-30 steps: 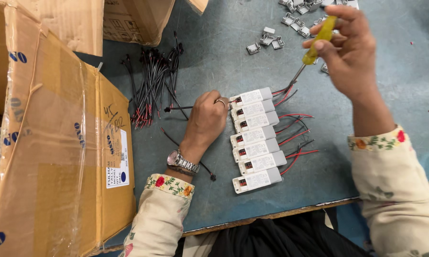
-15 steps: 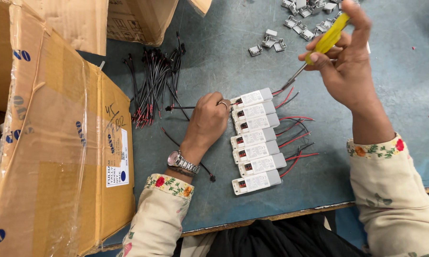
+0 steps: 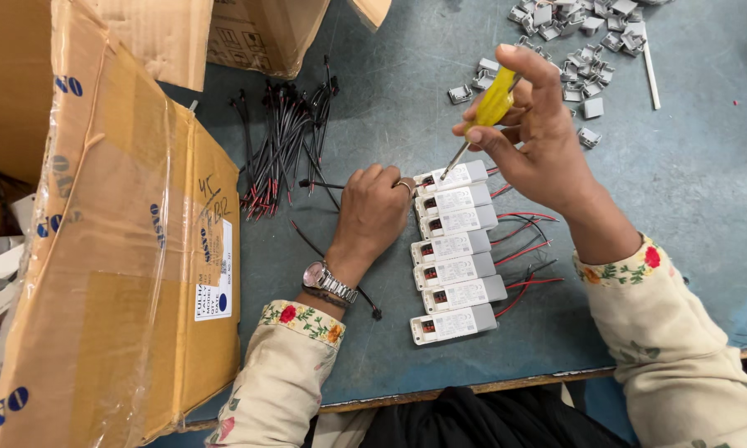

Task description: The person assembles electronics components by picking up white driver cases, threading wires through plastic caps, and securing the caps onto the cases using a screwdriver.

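Blue-grey worktable (image 3: 390,116) seen from above, its wooden front edge running along the bottom of the view. Seven small white rectangular plastic modules (image 3: 455,249), each with a dark terminal window at its left end and thin red and black leads at its right end, lie side by side in a column at the table's centre. Left hand (image 3: 372,214), wearing a silver metal wristwatch (image 3: 329,282), rests palm down just left of the column; its curled fingers press on the left end of the topmost white module (image 3: 459,176), apparently pinning a thin black wire (image 3: 324,184) there, though the contact is hidden beneath the fingers. Right hand (image 3: 539,133) hangs above and to the right of the same module, fingers closed around the yellow plastic handle of a slim screwdriver (image 3: 483,116); the metal shaft slants down and left, its tip meeting the module's terminal end just beside the left fingertips. Both sleeves are cream fabric with a floral cuff. Loose bundle of black wires with red tips (image 3: 284,141) lies left of the left hand, near it. Scattered small grey plastic clips (image 3: 572,41) sit at the upper right, well apart from the modules. Large brown cardboard carton (image 3: 100,265), wrapped with clear tape and bearing a white label, fills the left side.
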